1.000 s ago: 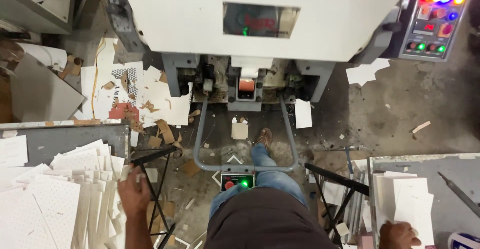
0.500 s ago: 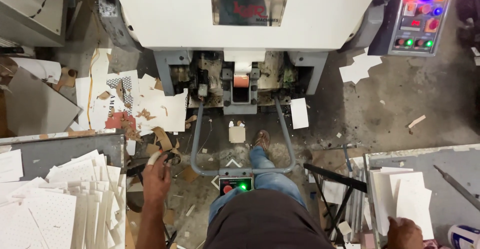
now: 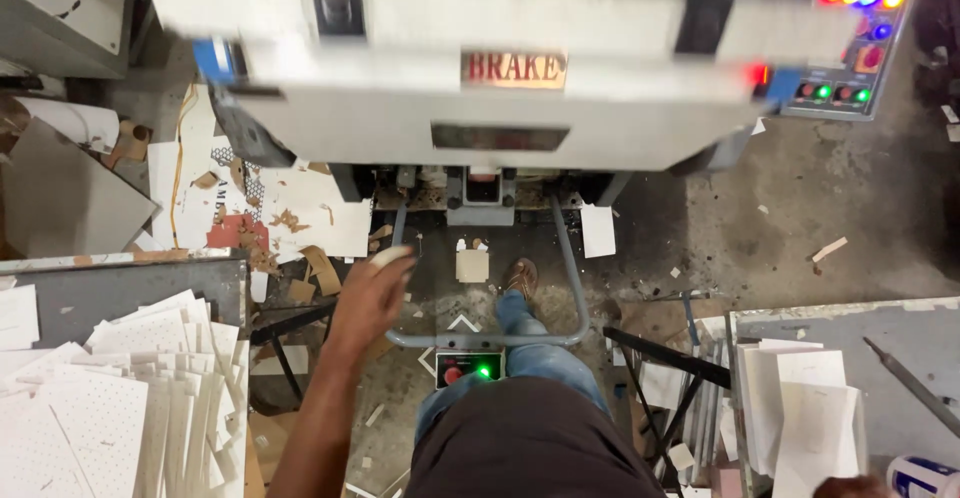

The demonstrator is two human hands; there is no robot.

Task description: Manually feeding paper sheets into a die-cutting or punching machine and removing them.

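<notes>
Left hand (image 3: pixel 368 298), raised over the floor between sheet stack (image 3: pixel 120 398) and grey press (image 3: pixel 480 78), pinches a small white card piece (image 3: pixel 392 255)—best kept level; right hand (image 3: pixel 850 485) near-right, grip indiscernible.

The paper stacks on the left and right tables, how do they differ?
The left stack is large, fanned out and messy; the right stack is smaller and squarer. The left sheets show dot patterns; the right ones look plain. The left hand is raised off its stack; the right hand sits at the right stack's near edge. Both are white.
</notes>
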